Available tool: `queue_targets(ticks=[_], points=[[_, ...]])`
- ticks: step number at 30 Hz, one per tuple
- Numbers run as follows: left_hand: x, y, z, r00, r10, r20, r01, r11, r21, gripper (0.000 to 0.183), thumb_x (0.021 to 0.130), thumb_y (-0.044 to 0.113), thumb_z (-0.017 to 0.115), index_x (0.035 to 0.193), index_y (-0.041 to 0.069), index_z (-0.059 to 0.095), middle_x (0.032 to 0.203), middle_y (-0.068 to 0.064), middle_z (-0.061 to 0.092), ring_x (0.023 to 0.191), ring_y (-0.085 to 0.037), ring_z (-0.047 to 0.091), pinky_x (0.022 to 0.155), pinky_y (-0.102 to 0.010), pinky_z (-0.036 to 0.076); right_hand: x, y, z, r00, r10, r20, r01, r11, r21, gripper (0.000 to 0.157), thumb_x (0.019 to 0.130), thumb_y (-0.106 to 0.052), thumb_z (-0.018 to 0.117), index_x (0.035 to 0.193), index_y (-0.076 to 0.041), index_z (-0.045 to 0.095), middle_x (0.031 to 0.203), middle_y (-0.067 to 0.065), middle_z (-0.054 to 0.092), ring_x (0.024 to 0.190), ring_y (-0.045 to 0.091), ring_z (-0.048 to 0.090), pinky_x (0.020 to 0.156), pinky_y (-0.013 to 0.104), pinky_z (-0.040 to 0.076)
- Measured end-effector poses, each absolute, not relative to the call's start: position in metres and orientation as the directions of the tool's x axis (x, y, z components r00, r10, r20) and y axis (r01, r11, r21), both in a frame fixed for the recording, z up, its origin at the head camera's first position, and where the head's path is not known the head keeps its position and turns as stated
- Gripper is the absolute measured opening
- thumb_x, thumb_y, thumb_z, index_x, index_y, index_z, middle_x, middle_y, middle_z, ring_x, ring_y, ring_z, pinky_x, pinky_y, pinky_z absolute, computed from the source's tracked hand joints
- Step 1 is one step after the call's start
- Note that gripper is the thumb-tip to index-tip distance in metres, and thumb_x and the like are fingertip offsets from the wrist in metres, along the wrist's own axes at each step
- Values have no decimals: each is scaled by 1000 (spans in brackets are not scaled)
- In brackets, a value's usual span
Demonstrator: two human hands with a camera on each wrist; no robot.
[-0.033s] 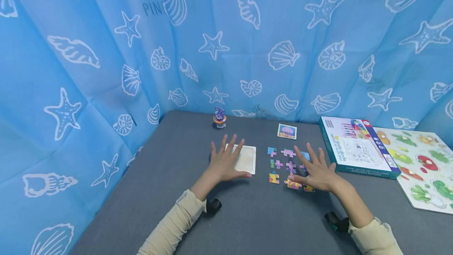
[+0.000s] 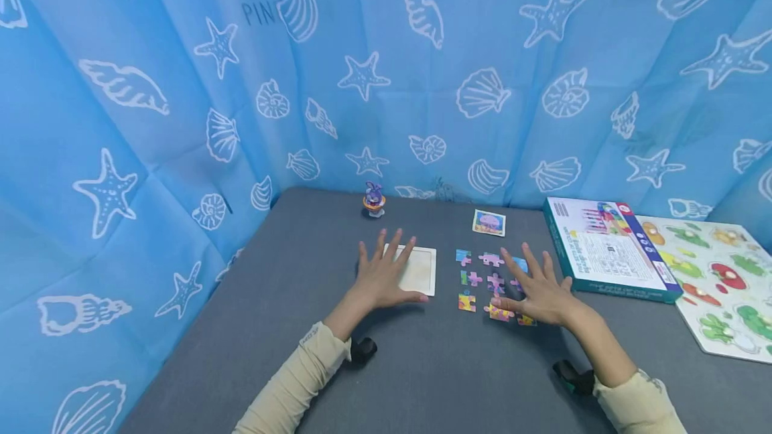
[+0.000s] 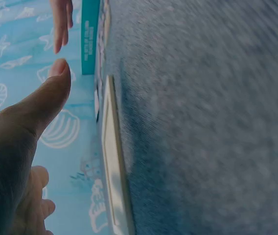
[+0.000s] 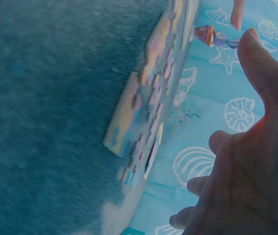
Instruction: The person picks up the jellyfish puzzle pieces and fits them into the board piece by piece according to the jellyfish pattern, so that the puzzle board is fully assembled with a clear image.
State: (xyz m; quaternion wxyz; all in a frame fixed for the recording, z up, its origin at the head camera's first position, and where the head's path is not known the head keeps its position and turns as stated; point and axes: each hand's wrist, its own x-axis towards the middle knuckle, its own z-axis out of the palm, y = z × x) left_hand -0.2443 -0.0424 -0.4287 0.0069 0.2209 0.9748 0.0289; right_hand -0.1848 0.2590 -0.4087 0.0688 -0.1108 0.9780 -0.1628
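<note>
My left hand [image 2: 382, 281] is spread with straight fingers over the left side of a pale, shallow puzzle tray [image 2: 424, 272]. In the left wrist view the tray's edge [image 3: 114, 161] lies below the palm, with a gap between. My right hand [image 2: 545, 292], also spread and holding nothing, hovers above the right part of a group of jigsaw pieces [image 2: 496, 283]. These pink, yellow and blue pieces lie apart in rough rows, and the hand hides some of them. From the right wrist, a yellowish piece [image 4: 124, 117] shows flat on the table, apart from the fingers.
Behind the pieces lies a small picture card [image 2: 489, 223] with a pink figure. A purple toy figurine [image 2: 374, 199] stands at the back. On the right, a flat teal-sided box [image 2: 609, 250] overlaps a vegetable puzzle board [image 2: 724, 286]. A blue shell-patterned curtain [image 2: 386, 119] borders the grey table [image 2: 458, 380].
</note>
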Motion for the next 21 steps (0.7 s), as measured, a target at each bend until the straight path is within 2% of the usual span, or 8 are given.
queue_targets(ticks=[6,10,12,14,16,18,21], points=[[-244,-48,-432,-905,426,-4,425,903,65,113,63,84,50,149,28,0,157,-4,-2,143,-34,-4,107,-67,5,-184,259,-412,-965,-238,-115,-187,922,-340,96,80,-63,54,150,-22,2,152,25,-7,131,60,-6,82,85,1],[-245,-57,-437,-892,449,-57,440,889,130,113,65,81,51,150,26,1,157,-6,2,143,-33,-1,107,-66,6,-181,258,-418,-968,-237,-86,-196,923,-331,91,83,-61,51,150,-20,5,151,28,0,132,58,-3,85,84,4],[-249,-63,-438,-877,472,-88,450,872,195,111,68,78,53,150,23,2,156,-7,5,143,-32,1,108,-65,7,-184,258,-419,-972,-235,-22,-216,925,-312,86,85,-58,50,149,-16,11,150,29,9,133,56,6,88,81,10],[-255,-70,-439,-855,505,-118,457,842,287,109,71,71,57,150,19,4,156,-8,7,144,-30,2,109,-64,7,-190,257,-419,-971,-231,65,-239,918,-317,80,87,-52,52,147,-9,21,144,31,23,130,53,20,90,77,21],[-263,-77,-440,-825,546,-145,465,802,374,106,74,63,62,150,15,5,156,-8,7,144,-29,2,110,-61,8,-199,255,-418,-965,-216,148,-254,909,-329,72,89,-45,54,143,-3,31,133,32,38,120,49,36,88,69,33],[-270,-84,-441,-792,589,-162,467,755,459,103,77,53,66,149,11,7,156,-9,7,144,-28,1,111,-59,7,-211,253,-417,-956,-202,212,-270,891,-366,62,90,-36,56,136,3,41,117,32,49,103,44,47,82,59,40],[-282,-91,-444,-751,640,-164,477,697,536,100,79,45,68,149,9,7,156,-9,6,144,-28,0,113,-56,5,-229,247,-416,-943,-194,270,-292,872,-393,47,89,-24,60,125,6,53,89,27,55,76,32,46,68,43,38]])
